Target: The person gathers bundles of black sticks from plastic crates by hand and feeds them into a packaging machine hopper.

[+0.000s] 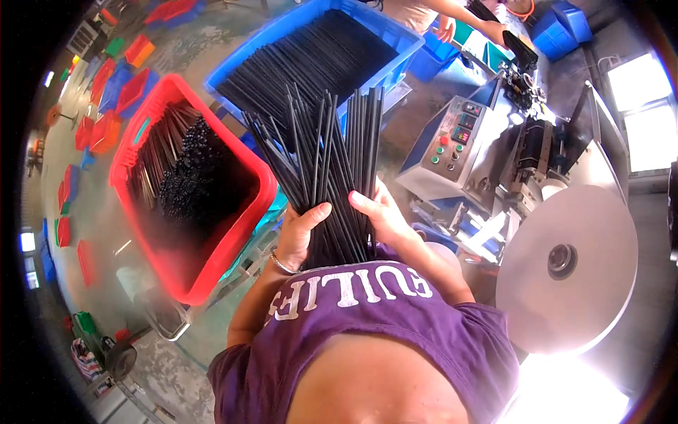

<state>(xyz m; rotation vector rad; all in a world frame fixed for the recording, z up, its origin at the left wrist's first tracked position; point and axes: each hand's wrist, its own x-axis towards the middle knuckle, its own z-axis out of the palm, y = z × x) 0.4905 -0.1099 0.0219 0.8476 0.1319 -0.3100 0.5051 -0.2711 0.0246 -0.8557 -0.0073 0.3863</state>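
Observation:
A loose bundle of thin black rods [333, 159] stands between my hands, close to my chest, its upper ends fanned out and some rods crossing. My left hand [304, 230] grips the bundle on one side, thumb across the front. On the other side my right hand [378, 209] holds the rods with its thumb over them. The bundle's lower ends are partly hidden by my shirt. Beyond it, a blue plastic crate [405, 40] holds many similar black rods lying side by side. A red plastic crate [265, 177] beside my left arm contains more dark rods, seen partly end-on.
A machine with a control panel [455, 132] and a large white roll [567, 270] stands to the right. At the top, another person's arm [476, 21] reaches towards the machine with dark rods. Blue bins [553, 34] and scattered red crates [106, 132] lie farther off.

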